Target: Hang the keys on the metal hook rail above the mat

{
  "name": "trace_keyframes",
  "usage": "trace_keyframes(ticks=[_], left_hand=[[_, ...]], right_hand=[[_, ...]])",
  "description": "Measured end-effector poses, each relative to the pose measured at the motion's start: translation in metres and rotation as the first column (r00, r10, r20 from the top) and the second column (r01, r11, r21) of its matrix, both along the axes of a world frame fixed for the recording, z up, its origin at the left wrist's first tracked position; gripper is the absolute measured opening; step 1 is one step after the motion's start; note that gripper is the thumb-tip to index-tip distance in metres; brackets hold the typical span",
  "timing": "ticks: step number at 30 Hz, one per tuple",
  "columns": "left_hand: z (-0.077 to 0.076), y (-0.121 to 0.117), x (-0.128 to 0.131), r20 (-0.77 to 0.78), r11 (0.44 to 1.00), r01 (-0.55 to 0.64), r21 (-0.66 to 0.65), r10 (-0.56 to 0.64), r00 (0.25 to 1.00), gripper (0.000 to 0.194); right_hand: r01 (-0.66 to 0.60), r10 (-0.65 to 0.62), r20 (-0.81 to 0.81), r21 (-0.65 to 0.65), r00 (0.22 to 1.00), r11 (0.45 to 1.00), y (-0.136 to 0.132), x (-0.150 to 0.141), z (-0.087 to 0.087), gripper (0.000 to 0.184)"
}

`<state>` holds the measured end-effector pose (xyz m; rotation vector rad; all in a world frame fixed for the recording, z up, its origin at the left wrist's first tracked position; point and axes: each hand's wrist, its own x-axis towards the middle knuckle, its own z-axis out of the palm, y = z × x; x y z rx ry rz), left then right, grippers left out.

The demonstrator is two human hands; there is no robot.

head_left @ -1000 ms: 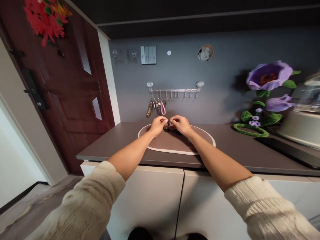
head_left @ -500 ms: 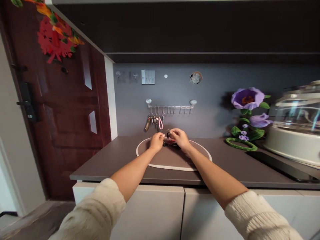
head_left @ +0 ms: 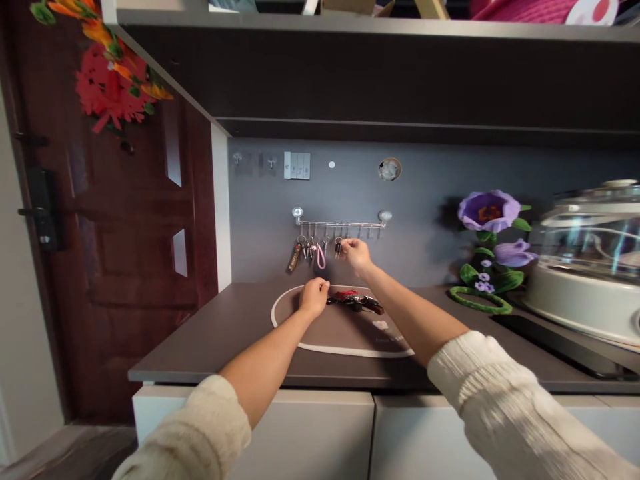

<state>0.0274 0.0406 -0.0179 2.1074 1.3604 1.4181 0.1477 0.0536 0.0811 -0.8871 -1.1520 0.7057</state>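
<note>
My right hand [head_left: 356, 255] is raised to the wall and pinches a small bunch of keys [head_left: 339, 247] by its ring, just under the hooks of a clear hook rail [head_left: 341, 225]. I cannot tell whether the ring is on a hook. Left of it on the rail hang several key rings, with a brown key fob [head_left: 295, 257] and a pink strap [head_left: 321, 256]. My left hand [head_left: 315, 297] is closed low over the brown mat [head_left: 340, 335]; its fingertips hide anything it may hold. Beside it lies a pile of dark keys and a red item [head_left: 346, 295].
A purple flower decoration [head_left: 489, 212] and a large white appliance with a clear lid [head_left: 590, 280] stand on the right of the counter [head_left: 200, 340]. A dark flat panel [head_left: 555, 343] lies before the appliance. Overhead juts a shelf [head_left: 350, 80]. A red-brown door [head_left: 140, 287] is at left.
My right hand has risen from above the mat to the hook rail with the keys. The pile on the mat is now uncovered. My left hand stays low near the mat.
</note>
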Motion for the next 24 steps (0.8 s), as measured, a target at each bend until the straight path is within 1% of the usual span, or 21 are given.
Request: trace_keyframes(ticks=[5, 9, 14, 18, 24], left_hand=[[-0.001, 0.001, 0.0, -0.002, 1.0, -0.012, -0.005, 0.012, 1.0, 0.023], [-0.001, 0.002, 0.0, 0.0, 1.0, -0.013, -0.006, 0.013, 1.0, 0.023], [0.003, -0.002, 0.0, -0.008, 1.0, -0.024, -0.016, 0.023, 1.0, 0.023], [0.005, -0.005, 0.0, -0.025, 0.999, -0.03, -0.013, 0.029, 0.999, 0.023], [0.003, -0.001, 0.001, -0.005, 1.0, -0.02, -0.019, 0.02, 1.0, 0.023]], right_hand=[[0.047, -0.05, -0.059, -0.046, 0.997, 0.998, 0.015, -0.008, 0.016, 0.013], [0.101, -0.11, -0.105, -0.092, 0.988, 0.991, 0.027, -0.011, 0.022, 0.011], [0.153, -0.171, -0.122, -0.138, 0.978, 0.978, 0.037, -0.014, 0.023, 0.011], [0.173, -0.205, -0.163, -0.19, 0.965, 0.966, 0.041, -0.017, 0.023, 0.013], [0.192, -0.234, -0.168, -0.231, 0.958, 0.954, 0.048, -0.016, 0.019, 0.011]])
